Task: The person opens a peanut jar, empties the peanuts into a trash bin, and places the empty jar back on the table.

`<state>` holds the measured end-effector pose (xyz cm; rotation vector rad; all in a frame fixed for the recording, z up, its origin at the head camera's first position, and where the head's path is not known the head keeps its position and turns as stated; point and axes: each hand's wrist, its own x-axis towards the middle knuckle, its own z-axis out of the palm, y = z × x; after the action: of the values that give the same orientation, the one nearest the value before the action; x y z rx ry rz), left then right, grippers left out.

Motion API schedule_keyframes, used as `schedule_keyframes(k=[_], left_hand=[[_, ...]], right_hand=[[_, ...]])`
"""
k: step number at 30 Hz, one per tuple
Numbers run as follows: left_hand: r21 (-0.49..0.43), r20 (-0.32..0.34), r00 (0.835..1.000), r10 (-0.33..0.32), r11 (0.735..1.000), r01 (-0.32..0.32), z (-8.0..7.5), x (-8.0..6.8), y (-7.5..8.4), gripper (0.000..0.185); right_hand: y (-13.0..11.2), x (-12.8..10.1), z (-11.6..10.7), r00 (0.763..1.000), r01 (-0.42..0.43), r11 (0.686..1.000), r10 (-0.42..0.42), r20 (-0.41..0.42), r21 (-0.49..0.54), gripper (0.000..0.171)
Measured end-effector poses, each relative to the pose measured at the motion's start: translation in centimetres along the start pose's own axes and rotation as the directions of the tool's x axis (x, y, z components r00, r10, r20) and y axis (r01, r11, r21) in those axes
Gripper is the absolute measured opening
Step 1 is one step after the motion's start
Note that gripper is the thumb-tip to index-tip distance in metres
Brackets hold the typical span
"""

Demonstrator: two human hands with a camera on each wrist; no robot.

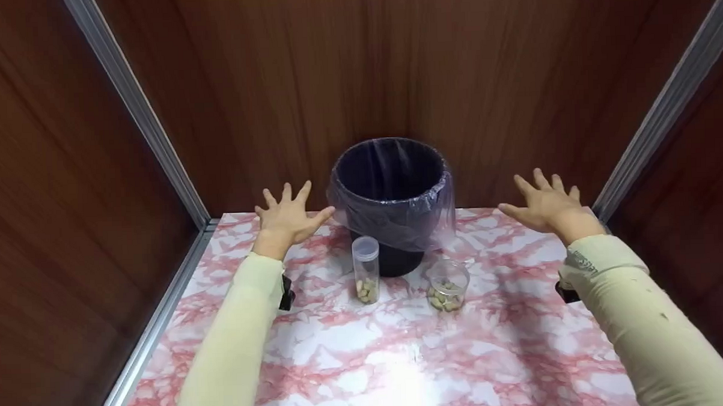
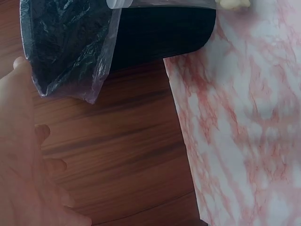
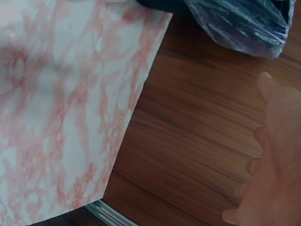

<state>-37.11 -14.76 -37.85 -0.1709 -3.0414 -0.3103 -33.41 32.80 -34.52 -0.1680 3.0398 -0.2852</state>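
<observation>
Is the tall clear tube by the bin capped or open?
Capped. The tube stands upright with a translucent cap on top and pale pieces filling its bottom.

The small pale pieces inside the lidded tube (image 1: 365, 269) and the clear cup (image 1: 448, 285) are too small to identify.

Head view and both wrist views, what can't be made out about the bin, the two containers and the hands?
- Bin: its bottom is too dark to see in the head view.
- Capped tube and clear cup: the pale pieces inside are too small to identify.
- Left wrist view: the tube is cut off by the top edge.
- Right wrist view: the right hand is cut by the frame edge.
- Left hand: its palm faces away.
</observation>
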Motion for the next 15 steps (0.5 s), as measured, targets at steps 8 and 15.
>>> schedule_keyframes(k=[8,15], left_hand=[[0.027,0.004,1.000,0.023,0.999,-0.023,0.1,-0.6,-0.5,0.090],[0.048,-0.033,0.994,0.104,0.994,-0.102,0.4,-2.6,-1.2,0.089]], right_hand=[[0.6,-0.5,0.4,1.000,0.025,1.000,-0.025,-0.003,-0.014,0.103],[1.9,-1.8,2.8,0.988,0.108,0.992,-0.113,-0.105,-0.059,0.099]])
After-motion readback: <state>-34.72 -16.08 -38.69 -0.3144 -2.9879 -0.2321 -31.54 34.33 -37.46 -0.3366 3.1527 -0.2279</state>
